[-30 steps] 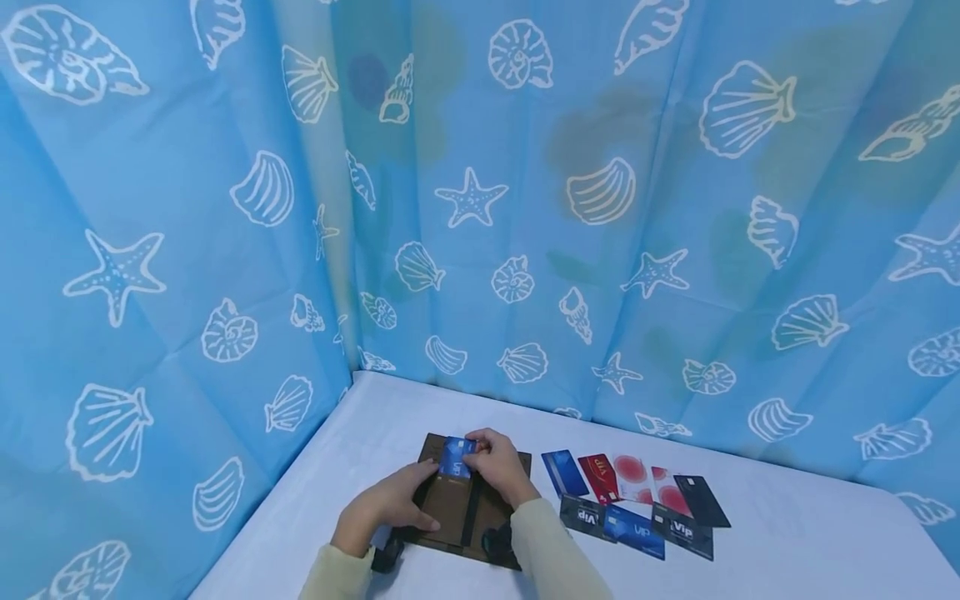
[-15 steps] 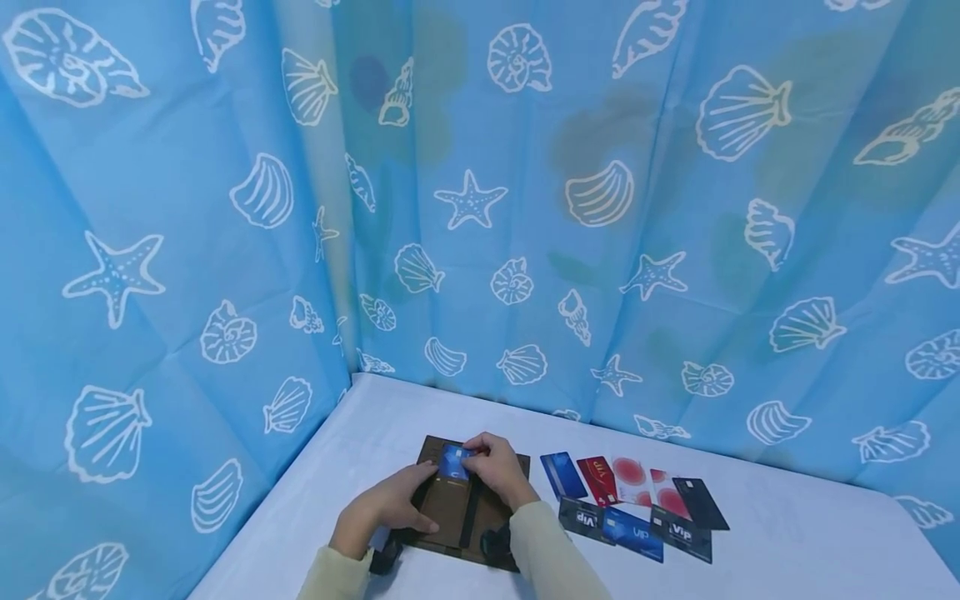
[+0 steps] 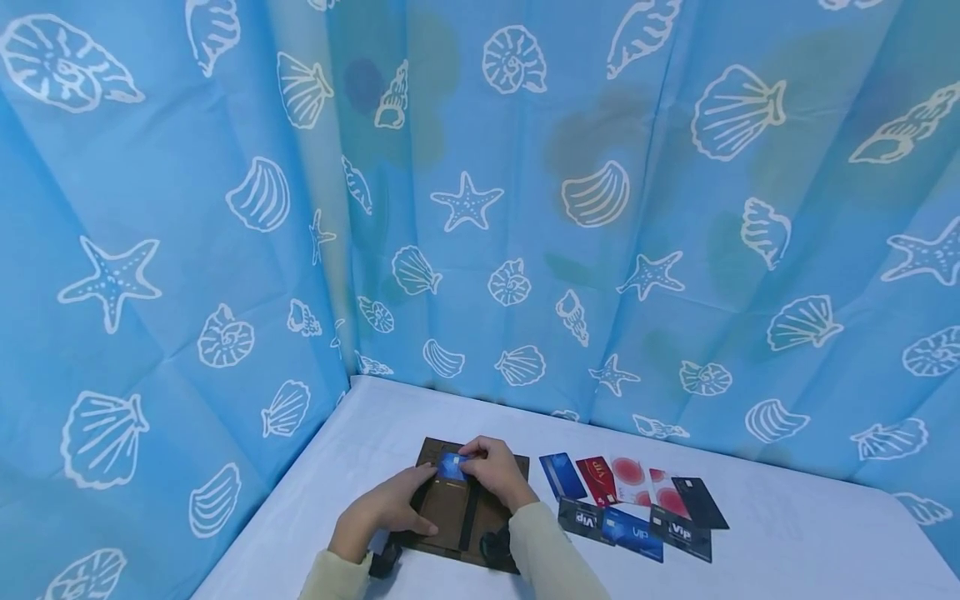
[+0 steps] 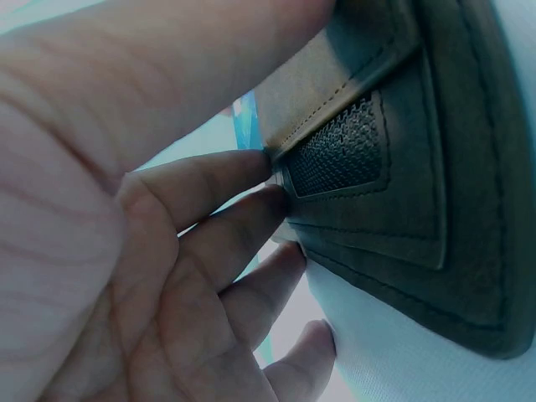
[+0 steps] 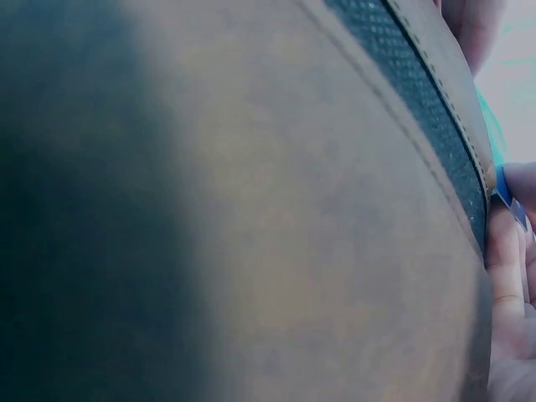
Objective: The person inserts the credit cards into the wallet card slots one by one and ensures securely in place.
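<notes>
A brown leather wallet (image 3: 448,517) lies spread on the white table, a dark strip running down it. A blue bank card (image 3: 452,467) stands partly in a slot near its upper edge, its lower part hidden. My right hand (image 3: 497,473) pinches the card's right side between thumb and fingers. My left hand (image 3: 384,508) rests on the wallet's left side with thumb spread from fingers. Seen from the left wrist, its fingertips (image 4: 276,197) touch the wallet's edge beside a black mesh panel (image 4: 342,151). Blurred leather fills most of the right wrist view.
Right of the wallet lie several cards: a blue card (image 3: 564,476), a red VIP card (image 3: 597,481), two pink-and-white cards, a black card (image 3: 702,502), and, in front, a blue VIP card (image 3: 633,535) between two dark VIP cards. A blue seashell curtain (image 3: 517,208) stands behind.
The blue card has slid down into the wallet slot, so less of it shows. My right hand has moved slightly down with it; my left hand stays in place.
</notes>
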The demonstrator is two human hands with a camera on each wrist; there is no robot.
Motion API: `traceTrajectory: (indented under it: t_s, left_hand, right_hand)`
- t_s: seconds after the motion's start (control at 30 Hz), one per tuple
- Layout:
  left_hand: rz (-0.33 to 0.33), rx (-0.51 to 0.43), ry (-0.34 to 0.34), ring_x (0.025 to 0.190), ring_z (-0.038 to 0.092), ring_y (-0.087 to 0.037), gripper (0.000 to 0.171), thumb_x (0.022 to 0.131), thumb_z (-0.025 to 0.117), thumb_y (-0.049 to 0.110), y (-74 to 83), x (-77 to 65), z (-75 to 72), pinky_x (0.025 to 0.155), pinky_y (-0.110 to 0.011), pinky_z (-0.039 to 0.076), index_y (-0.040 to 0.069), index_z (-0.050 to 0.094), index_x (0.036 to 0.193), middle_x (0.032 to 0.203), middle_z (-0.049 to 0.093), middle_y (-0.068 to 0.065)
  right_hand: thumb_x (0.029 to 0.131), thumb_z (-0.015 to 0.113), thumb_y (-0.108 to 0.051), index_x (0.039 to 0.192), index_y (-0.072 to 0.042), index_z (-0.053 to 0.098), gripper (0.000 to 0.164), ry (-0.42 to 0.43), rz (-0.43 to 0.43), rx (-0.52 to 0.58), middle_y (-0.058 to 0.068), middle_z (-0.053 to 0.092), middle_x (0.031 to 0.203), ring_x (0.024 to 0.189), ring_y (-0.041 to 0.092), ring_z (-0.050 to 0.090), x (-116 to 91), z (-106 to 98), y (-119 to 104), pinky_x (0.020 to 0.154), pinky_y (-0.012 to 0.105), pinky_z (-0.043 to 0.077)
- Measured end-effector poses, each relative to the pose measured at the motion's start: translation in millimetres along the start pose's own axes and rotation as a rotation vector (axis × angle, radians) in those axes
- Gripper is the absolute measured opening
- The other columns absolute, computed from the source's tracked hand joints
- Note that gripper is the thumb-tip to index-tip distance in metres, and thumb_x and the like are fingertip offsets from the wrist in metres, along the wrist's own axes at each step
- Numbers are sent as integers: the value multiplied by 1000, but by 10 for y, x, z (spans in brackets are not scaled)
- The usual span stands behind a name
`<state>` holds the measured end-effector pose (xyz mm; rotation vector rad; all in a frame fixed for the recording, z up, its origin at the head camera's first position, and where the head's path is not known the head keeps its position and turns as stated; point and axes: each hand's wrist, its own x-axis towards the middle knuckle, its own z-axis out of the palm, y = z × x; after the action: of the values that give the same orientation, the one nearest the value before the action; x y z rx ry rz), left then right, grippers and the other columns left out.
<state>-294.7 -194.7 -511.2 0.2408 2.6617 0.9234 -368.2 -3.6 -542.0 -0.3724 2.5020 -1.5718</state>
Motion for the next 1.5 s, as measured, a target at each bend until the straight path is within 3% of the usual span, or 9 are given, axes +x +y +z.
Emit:
traceTrajectory:
  t_s: [0.33,0.83,1.17,1.5]
  left_hand:
    - [-2,20,3,144,34,-41,88,74,88,23,53,-14,-34,117,-60,32,5,44,147,156,39,-19]
    - [3,2,-12,143,35,-43,87,73,88,22,28,-36,1,116,-62,32,3,44,146,155,39,-22]
    - [-25,7,-19,143,35,-43,87,74,88,23,22,-22,25,115,-64,32,5,43,147,155,38,-21]
    - [12,14,6,142,36,-43,89,73,88,22,24,-32,-5,116,-62,32,2,43,147,154,39,-22]
  right_hand:
    - [90,70,-14,103,-11,72,13,-10,16,-2,5,66,104,92,20,57,-16,-24,-42,88,42,56]
    - [90,70,-15,97,-12,72,8,-39,-9,0,3,65,94,86,18,56,-87,5,-32,78,33,52]
    - [91,71,-18,95,-12,73,8,-62,-11,-19,2,65,92,86,18,57,-100,13,-1,79,35,53]
    - [89,73,-19,90,-12,73,7,-113,-40,-42,1,65,89,82,17,57,-55,-25,-31,75,31,51]
